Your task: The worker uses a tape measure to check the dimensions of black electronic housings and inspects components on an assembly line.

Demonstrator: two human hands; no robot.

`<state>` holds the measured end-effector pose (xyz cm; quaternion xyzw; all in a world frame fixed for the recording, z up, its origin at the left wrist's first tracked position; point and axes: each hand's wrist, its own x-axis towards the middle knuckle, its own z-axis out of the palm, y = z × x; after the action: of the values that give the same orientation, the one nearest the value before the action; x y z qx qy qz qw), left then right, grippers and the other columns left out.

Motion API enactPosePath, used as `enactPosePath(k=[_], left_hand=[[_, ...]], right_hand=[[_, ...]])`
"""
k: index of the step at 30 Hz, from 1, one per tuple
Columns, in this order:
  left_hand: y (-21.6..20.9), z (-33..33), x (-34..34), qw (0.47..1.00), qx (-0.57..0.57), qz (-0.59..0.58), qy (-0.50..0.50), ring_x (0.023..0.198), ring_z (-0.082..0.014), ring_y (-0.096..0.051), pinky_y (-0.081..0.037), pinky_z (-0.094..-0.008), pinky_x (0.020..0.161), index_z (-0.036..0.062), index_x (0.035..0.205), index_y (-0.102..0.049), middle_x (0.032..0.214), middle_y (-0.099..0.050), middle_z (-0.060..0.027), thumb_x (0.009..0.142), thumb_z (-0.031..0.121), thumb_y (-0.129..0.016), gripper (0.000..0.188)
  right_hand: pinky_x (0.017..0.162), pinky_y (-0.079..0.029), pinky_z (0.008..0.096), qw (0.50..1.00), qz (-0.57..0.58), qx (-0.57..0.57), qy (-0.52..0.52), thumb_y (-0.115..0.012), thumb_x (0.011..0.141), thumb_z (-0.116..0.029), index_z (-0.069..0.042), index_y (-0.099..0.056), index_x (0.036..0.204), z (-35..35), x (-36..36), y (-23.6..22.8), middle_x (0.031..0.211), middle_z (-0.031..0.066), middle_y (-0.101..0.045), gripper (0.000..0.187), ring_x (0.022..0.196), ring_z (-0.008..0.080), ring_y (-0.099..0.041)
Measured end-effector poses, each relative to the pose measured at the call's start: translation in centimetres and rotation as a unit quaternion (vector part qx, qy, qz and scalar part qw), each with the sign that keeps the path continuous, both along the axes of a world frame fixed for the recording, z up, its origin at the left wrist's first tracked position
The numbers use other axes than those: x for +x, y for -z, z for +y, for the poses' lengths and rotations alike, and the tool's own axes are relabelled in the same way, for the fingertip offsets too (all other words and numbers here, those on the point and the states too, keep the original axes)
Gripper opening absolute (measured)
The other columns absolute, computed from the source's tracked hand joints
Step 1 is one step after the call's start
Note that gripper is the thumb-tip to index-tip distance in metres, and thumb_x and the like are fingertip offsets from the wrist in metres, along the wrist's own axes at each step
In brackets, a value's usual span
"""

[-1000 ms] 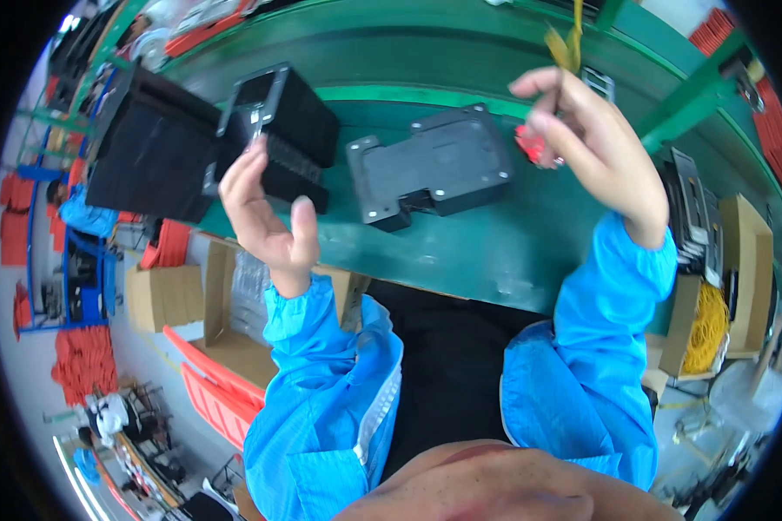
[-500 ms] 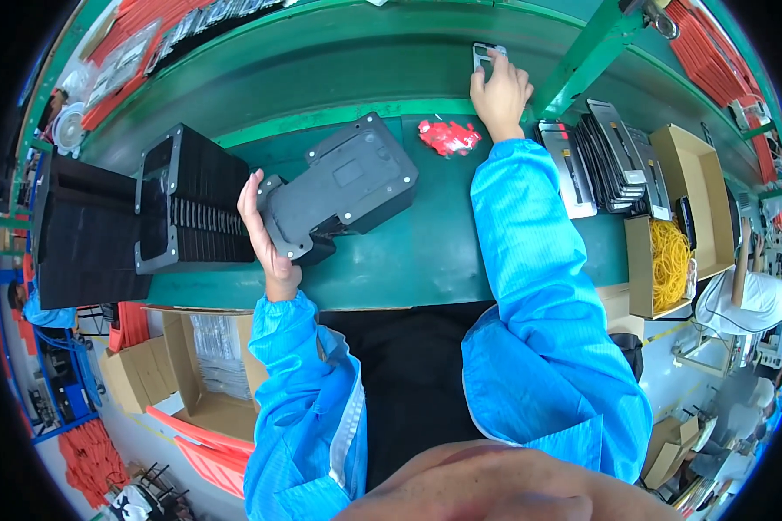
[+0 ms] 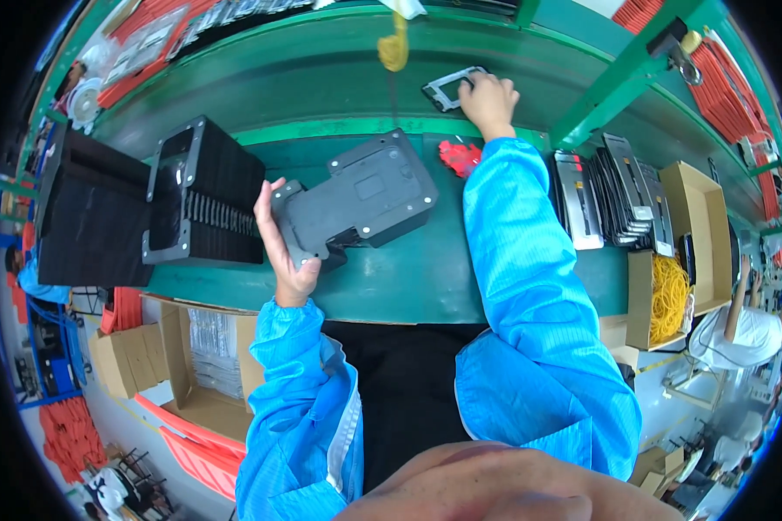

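Observation:
A black block-shaped fixture [image 3: 369, 187] with a stepped outline and pale round studs rests at an angle on the green bench. My left hand [image 3: 285, 252] grips its left end, fingers along the side and thumb at the near corner. Farther back, on the green surface behind the bench rail, my right hand [image 3: 491, 102] is closed on the right end of a phone-sized frame [image 3: 440, 95] with a dark rim and a large pale-edged opening. The fingertips partly cover that frame. A red crumpled piece [image 3: 459, 158] lies near my right sleeve.
To the left stand stacked black trays [image 3: 208, 187] and a tall black stack [image 3: 96, 213]. On the right are rows of flat frames [image 3: 617, 195] and a cardboard box [image 3: 699, 226] beside yellow bands [image 3: 669, 295]. A green post [image 3: 613, 100] rises behind; a yellow bundle [image 3: 393, 52] hangs above.
My right hand has shifted left with the phone-sized frame, which now slants and shows more beyond my fingers. My left hand keeps its place on the fixture. The view has moved, bringing in the yellow bundle.

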<state>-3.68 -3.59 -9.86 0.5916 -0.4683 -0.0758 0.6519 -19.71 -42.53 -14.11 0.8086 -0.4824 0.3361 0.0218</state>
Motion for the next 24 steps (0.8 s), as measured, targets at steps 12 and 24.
enactPosePath(k=[12,24], left_hand=[[0.3,0.2,0.8,0.998,-0.056,0.024,0.034,0.135,-0.0315,-0.049,-0.039,-0.0448,0.115,-0.0016,0.163,-0.019,0.153,-0.039,-0.0216,0.071,0.073,-0.081,0.135],[0.6,0.5,1.1,0.998,-0.058,0.007,0.034,0.138,-0.0344,-0.048,-0.037,-0.0453,0.117,-0.0003,0.163,-0.019,0.152,-0.040,-0.0227,0.071,0.069,-0.083,0.132]], right_hand=[[0.075,-0.058,0.0388,0.971,-0.060,0.214,-0.088,-0.075,0.087,-0.030,-0.005,-0.079,0.096,3.6,-1.0,-9.6,0.089,0.0128,-0.078,0.026,0.080,0.0282,-0.075],[0.076,-0.052,0.0462,0.947,0.160,0.021,-0.278,-0.080,0.083,-0.018,-0.003,-0.073,0.087,25.0,0.5,-16.1,0.074,0.0152,-0.071,0.017,0.078,0.0335,-0.067]])
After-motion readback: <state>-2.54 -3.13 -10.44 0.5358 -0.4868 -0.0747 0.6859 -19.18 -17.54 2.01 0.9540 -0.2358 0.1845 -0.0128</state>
